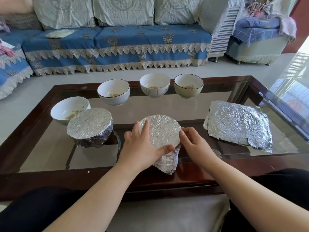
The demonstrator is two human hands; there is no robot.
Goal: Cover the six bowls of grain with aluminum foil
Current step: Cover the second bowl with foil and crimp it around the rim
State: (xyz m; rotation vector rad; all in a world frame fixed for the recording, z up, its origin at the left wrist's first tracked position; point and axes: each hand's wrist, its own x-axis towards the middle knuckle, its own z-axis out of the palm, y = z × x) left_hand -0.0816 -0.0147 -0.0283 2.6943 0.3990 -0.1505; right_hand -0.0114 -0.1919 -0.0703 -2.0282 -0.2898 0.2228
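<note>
While pressing foil over the foil-covered bowl (161, 129) on the glass tabletop (133, 113): left hand (140, 144) curled gripping its rim, right hand (192, 143) pinching the foil edge.

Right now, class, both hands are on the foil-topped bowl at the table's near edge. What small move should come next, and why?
Probably fold the loose foil flap under. It hangs off the near side of the bowl, while the left hand and right hand already hold the rim. The finished bowl is wrapped snugly all round.
</note>
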